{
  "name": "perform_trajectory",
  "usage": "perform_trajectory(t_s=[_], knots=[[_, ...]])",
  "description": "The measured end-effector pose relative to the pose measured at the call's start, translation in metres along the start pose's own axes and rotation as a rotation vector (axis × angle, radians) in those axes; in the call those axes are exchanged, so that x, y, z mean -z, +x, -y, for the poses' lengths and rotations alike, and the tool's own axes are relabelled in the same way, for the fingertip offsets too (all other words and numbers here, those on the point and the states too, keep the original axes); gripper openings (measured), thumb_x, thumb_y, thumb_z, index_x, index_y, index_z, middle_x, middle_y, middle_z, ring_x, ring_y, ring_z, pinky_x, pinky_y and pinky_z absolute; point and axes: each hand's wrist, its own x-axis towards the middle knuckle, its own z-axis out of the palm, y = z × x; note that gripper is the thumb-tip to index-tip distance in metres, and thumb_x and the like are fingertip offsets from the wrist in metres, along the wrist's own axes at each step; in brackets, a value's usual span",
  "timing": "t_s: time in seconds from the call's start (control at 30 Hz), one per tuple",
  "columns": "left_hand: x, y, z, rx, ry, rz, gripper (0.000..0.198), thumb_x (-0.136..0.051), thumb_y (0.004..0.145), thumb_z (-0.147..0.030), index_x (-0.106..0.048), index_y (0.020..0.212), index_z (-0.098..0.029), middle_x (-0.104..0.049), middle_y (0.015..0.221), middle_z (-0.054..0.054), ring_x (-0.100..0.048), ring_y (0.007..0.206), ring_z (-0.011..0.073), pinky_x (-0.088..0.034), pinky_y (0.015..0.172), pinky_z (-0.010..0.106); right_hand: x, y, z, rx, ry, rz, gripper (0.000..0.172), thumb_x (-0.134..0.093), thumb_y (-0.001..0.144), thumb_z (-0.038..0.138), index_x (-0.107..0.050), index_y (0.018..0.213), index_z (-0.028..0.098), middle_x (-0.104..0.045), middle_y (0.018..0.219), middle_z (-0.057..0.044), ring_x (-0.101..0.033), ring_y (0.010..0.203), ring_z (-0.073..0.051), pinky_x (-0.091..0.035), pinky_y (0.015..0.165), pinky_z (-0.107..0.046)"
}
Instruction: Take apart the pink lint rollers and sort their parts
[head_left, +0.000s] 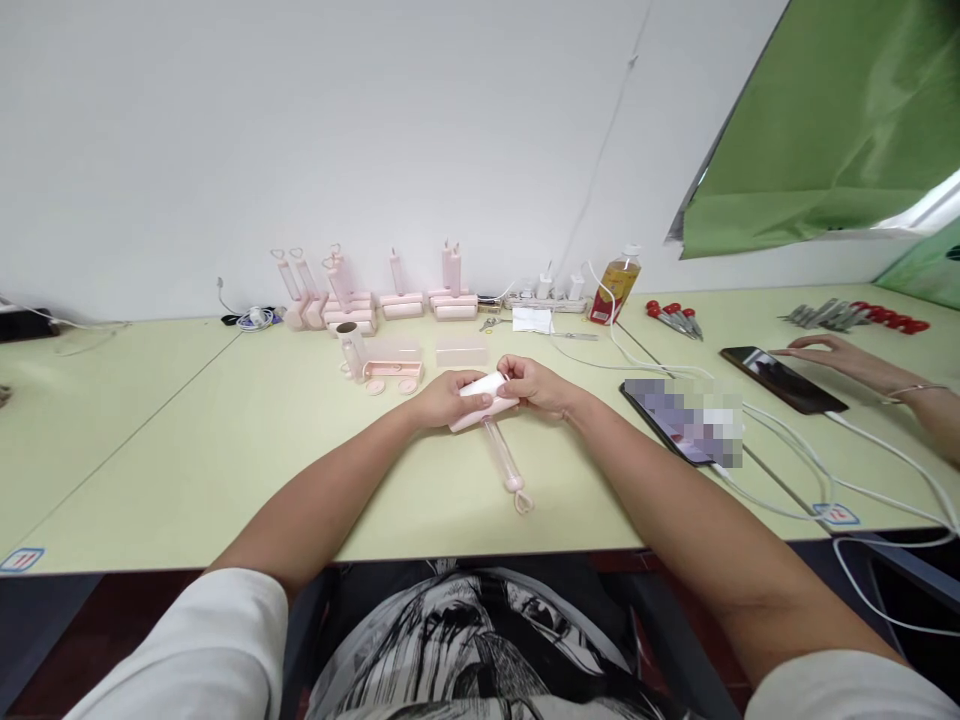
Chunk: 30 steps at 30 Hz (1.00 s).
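A pink lint roller (480,408) with a white roll lies between my two hands, just above the table. Its clear pink handle (502,455) points toward me and ends in a heart-shaped loop. My left hand (448,398) is closed round the roller's left part, thumb on top. With pinched fingers, my right hand (534,386) grips the roller's right end; what lies right under those fingertips is hidden. Beyond my left hand are an opened pink roller housing (394,371), round pink end caps (407,386) and a clear pink cover (461,351).
Several assembled pink lint rollers (403,303) stand along the wall. A drink bottle (616,285), power strip (555,298) and red-handled tools (675,318) sit at the back right. Cables and a phone (667,420) lie right; another person's hand (832,358) touches a second phone (784,378).
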Motion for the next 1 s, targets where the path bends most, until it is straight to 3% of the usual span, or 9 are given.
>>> perform_trajectory(t_s=[0.17, 0.27, 0.37, 0.43, 0.57, 0.7, 0.77, 0.83, 1.0], knots=[[-0.008, 0.002, 0.002, -0.015, -0.055, -0.063, 0.047, -0.071, 0.075, -0.049, -0.070, 0.107, -0.014, -0.069, 0.092, 0.005, -0.061, 0.079, 0.0176, -0.045, 0.068, 0.026, -0.001, 0.002, 0.004, -0.055, 0.074, 0.043, 0.046, -0.081, 0.054, 0.021, -0.042, 0.077, 0.022, -0.052, 0.059, 0.009, -0.050, 0.046, -0.008, -0.040, 0.036, -0.018], [-0.008, 0.005, 0.005, 0.089, -0.098, -0.303, 0.042, -0.068, 0.077, -0.048, -0.071, 0.102, -0.014, -0.066, 0.077, 0.003, -0.056, 0.062, 0.0140, -0.043, 0.057, 0.025, 0.005, 0.002, 0.002, -0.069, 0.111, -0.011, 0.046, -0.079, 0.053, 0.017, -0.036, 0.069, 0.023, -0.048, 0.054, 0.010, -0.048, 0.043, -0.008, -0.045, 0.035, -0.021], [-0.007, 0.008, 0.007, 0.193, -0.125, -0.489, 0.043, -0.065, 0.078, -0.046, -0.069, 0.110, -0.016, -0.061, 0.065, 0.000, -0.047, 0.048, 0.0116, -0.038, 0.049, 0.025, 0.015, 0.004, -0.001, -0.032, 0.113, -0.193, 0.041, -0.072, 0.053, 0.014, -0.034, 0.066, 0.023, -0.048, 0.053, 0.009, -0.048, 0.043, -0.009, -0.045, 0.034, -0.021], [-0.008, 0.010, 0.007, 0.167, -0.107, -0.500, 0.046, -0.068, 0.075, -0.043, -0.069, 0.115, -0.019, -0.063, 0.068, 0.000, -0.050, 0.051, 0.0124, -0.041, 0.050, 0.025, 0.021, 0.006, -0.005, -0.025, 0.021, -0.274, 0.034, -0.067, 0.054, 0.012, -0.037, 0.066, 0.023, -0.050, 0.052, 0.007, -0.048, 0.041, -0.009, -0.039, 0.032, -0.019], [-0.011, 0.011, 0.003, 0.162, -0.121, -0.481, 0.044, -0.067, 0.074, -0.035, -0.071, 0.115, -0.020, -0.068, 0.076, 0.002, -0.053, 0.057, 0.0139, -0.043, 0.051, 0.025, 0.024, 0.012, -0.012, -0.055, -0.268, -0.222, 0.023, -0.062, 0.057, 0.012, -0.043, 0.067, 0.022, -0.049, 0.048, 0.007, -0.038, 0.037, -0.007, -0.026, 0.032, -0.019], [-0.005, 0.008, 0.005, 0.172, -0.174, -0.363, 0.058, -0.069, 0.067, -0.023, -0.064, 0.124, -0.019, -0.068, 0.099, 0.005, -0.053, 0.058, 0.0117, -0.041, 0.047, 0.024, 0.021, 0.015, -0.015, 0.145, -0.541, -0.321, 0.013, -0.062, 0.061, 0.014, -0.056, 0.072, 0.019, -0.057, 0.062, 0.004, -0.048, 0.054, -0.009, -0.036, 0.047, -0.020], [-0.002, 0.006, 0.009, 0.122, -0.225, -0.351, 0.068, -0.075, 0.063, -0.023, -0.056, 0.127, -0.019, -0.066, 0.106, 0.006, -0.055, 0.061, 0.0109, -0.044, 0.049, 0.023, 0.020, 0.015, -0.015, 0.233, -0.585, -0.302, 0.030, -0.061, 0.062, 0.013, -0.065, 0.091, 0.018, -0.066, 0.081, 0.000, -0.057, 0.071, -0.013, -0.044, 0.060, -0.023], [-0.001, 0.006, 0.012, 0.079, -0.305, -0.398, 0.068, -0.079, 0.061, -0.026, -0.048, 0.121, -0.020, -0.065, 0.099, 0.004, -0.057, 0.065, 0.0111, -0.047, 0.051, 0.023, 0.021, 0.013, -0.015, 0.245, -0.549, -0.247, 0.051, -0.060, 0.064, 0.012, -0.065, 0.115, 0.017, -0.070, 0.099, -0.004, -0.060, 0.082, -0.016, -0.047, 0.067, -0.025], [0.001, 0.011, 0.021, 0.017, -0.387, -0.572, 0.052, -0.081, 0.061, -0.034, -0.040, 0.091, -0.022, -0.056, 0.071, -0.006, -0.059, 0.060, 0.0107, -0.050, 0.051, 0.022, 0.025, 0.006, -0.012, 0.118, -0.377, -0.103, 0.067, -0.062, 0.071, 0.019, -0.054, 0.137, 0.013, -0.070, 0.110, -0.009, -0.058, 0.076, -0.014, -0.043, 0.060, -0.024]])
